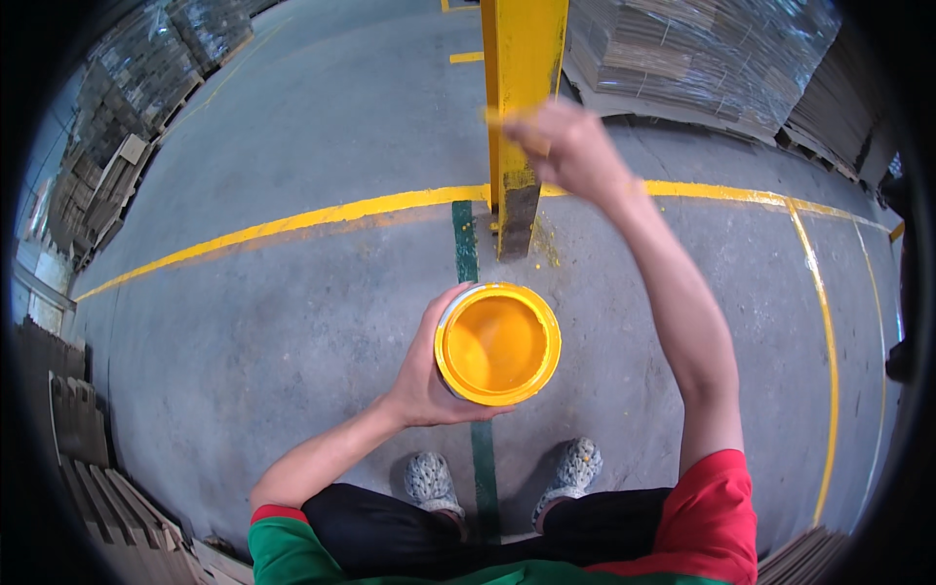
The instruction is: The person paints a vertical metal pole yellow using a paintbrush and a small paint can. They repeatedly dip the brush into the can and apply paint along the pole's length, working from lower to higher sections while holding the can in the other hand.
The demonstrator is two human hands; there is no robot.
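My left hand (426,380) is wrapped round the side of an open paint can (552,347), holding it upright over the floor. Yellow paint (492,346) lies inside it and coats its rim. Farther out, my right hand (570,146) is raised and closed in front of a yellow post (531,49). Motion smears its fingers; a blurred yellow-coated paintbrush (495,116) seems to stick out to their left, against the post. The post's lower part is dark and patchy, and yellow specks dot the floor beside it.
Yellow lines (351,210) cross the grey floor, and a green stripe (484,478) runs between my feet. Wrapped cardboard stacks (692,58) stand behind the post at right. More stacks (127,83) line the far left; flat boards (117,497) lean at the near left.
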